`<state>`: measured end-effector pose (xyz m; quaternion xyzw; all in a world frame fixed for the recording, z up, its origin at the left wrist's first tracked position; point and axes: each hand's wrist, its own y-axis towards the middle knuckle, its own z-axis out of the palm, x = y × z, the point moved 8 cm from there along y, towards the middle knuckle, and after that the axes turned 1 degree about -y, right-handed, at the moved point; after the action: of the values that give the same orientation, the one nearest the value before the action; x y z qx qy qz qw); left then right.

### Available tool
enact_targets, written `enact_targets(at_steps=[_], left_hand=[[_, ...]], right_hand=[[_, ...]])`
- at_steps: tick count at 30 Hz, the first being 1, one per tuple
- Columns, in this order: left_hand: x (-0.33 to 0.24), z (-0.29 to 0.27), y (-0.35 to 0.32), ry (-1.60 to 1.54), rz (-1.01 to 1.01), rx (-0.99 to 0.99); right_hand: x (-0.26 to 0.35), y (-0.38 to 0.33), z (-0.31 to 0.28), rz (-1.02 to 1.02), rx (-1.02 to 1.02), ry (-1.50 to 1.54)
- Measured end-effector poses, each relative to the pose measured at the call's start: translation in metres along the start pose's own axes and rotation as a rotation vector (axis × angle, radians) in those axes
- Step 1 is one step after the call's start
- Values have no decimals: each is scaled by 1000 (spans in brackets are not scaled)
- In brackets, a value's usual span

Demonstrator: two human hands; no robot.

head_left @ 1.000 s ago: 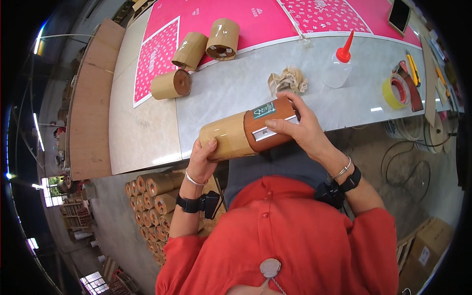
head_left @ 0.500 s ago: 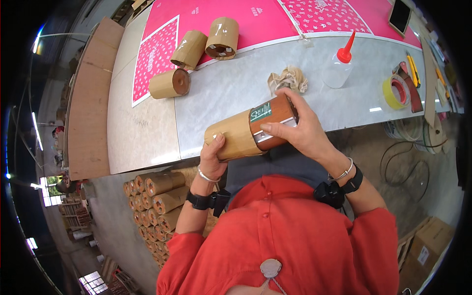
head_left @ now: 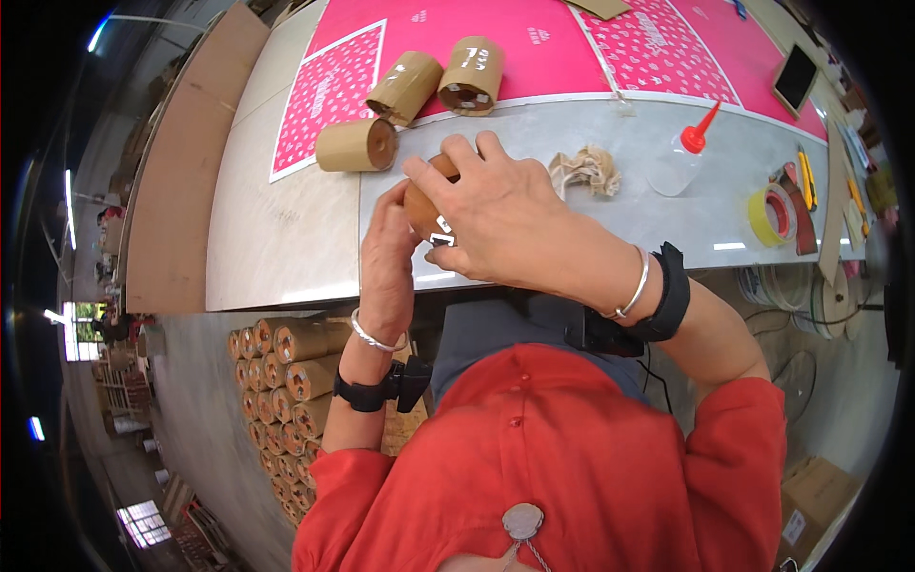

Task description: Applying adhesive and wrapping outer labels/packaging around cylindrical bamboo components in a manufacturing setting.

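Between my hands, at the table's front edge, is a brown round canister point(head_left: 417, 212), its end tilted up toward me. White bits show low on its side. My left hand point(head_left: 386, 238) wraps its left side, fingers curled behind it. Across its top and right side lies my right hand point(head_left: 505, 210), fingers bent over the far rim and thumb near the white bits. The hands hide most of the canister, and its kraft-paper sleeve cannot be made out. Just beyond are three paper-wrapped cylinders: one lying on its side point(head_left: 345, 147), one tilted point(head_left: 405, 88), one more to the right point(head_left: 473, 76).
A crumpled cloth point(head_left: 586, 172) and a red-tipped glue bottle point(head_left: 679, 162) rest on the grey tabletop. Yellow tape point(head_left: 770, 214), a cutter knife point(head_left: 807, 181) and a phone point(head_left: 795, 78) lie rightward. Pink printed sheets point(head_left: 534, 48) cover the back. Wrapped cylinders point(head_left: 286, 381) are stacked below left.
The canister has turned from lying sideways to end-up, and moved left and away from me. My right hand has swung over its top; my left hand has moved up its side.
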<state>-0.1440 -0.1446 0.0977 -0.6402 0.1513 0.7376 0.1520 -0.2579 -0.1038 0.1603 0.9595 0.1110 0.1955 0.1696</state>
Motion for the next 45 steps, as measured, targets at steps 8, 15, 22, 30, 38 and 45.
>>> enact_targets(at_steps=[8,15,22,30,38,45], left_hand=[[10,11,5,-21,-67,47],[31,8,1,-67,-108,1],[39,5,1,-83,-134,-5],[44,6,4,-128,-139,-9],[46,2,4,-224,-300,44],[52,-1,16,-184,-331,1]], right_hand=[[-67,-15,16,251,55,629],[-68,-26,40,357,152,808],[-70,-31,54,416,87,934],[-75,-32,62,490,155,1001],[-70,-35,57,751,186,1232],[-76,-32,62,763,180,1232]])
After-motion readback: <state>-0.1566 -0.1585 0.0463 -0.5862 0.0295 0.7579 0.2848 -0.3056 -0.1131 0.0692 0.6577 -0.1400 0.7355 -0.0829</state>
